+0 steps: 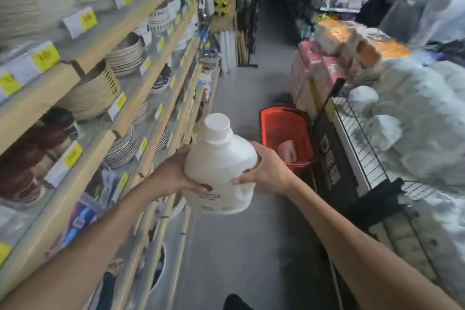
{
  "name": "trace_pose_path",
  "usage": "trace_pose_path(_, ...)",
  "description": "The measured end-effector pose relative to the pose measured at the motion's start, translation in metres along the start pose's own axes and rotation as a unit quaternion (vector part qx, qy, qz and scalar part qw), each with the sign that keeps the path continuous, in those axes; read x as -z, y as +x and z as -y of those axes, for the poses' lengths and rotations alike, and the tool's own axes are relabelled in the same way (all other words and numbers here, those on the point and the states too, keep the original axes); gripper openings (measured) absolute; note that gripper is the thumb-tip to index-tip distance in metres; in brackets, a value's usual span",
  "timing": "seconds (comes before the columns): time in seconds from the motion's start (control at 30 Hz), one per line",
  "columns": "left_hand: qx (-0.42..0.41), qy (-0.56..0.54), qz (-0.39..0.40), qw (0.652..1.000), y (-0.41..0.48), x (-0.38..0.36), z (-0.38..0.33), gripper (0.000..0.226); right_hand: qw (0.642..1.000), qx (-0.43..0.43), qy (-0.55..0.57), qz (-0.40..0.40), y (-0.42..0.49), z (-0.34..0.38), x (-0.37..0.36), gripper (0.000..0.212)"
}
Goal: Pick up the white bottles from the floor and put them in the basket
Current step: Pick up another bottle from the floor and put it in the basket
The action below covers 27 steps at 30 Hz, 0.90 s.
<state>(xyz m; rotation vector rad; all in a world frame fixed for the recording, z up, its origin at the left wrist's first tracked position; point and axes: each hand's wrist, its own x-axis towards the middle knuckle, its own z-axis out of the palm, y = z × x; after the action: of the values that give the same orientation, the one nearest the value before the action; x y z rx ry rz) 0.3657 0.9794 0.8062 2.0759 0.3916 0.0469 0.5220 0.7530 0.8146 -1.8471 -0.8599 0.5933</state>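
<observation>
Beside crockery shelves (50, 98), the left hand (173, 171) and right hand (266, 168) clamp 1 white bottle (219, 166) in mid-air, short of the red basket (263, 131) on the floor. Rigid, smooth, probably heavy: 2 hands low on its flanks suit.

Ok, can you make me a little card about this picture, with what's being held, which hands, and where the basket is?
place: shop aisle, stacked plates on shelves at the left
held thing: white bottle, cap on, lifted above the floor
hands: left hand and right hand grip its sides
basket: red basket on the floor ahead, to the right
in basket: something pale pink; cannot tell what
bottle in basket: not yet
</observation>
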Motion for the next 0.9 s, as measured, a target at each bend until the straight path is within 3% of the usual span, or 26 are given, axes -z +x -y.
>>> trace_pose_path(0.17,-0.021,0.004,0.056,0.998,0.085,0.000,-0.015,0.100,0.998,-0.026,0.004,-0.056,0.038,-0.019,0.040,0.086)
trace_pose_path(0.33,-0.039,0.000,0.084,0.996,0.175,-0.003,-0.024,0.114,0.996,-0.036,-0.003,-0.086,0.091,-0.040,0.083,0.092)
trace_pose_path(0.6,-0.049,-0.010,0.115,0.992,0.306,-0.002,-0.042,0.100,0.991,-0.058,-0.012,-0.119,0.180,-0.068,0.147,0.092)
trace_pose_path(0.9,-0.082,-0.016,0.165,0.983,0.447,0.016,-0.045,0.098,0.985,-0.071,-0.003,-0.158,0.282,-0.088,0.195,0.090)
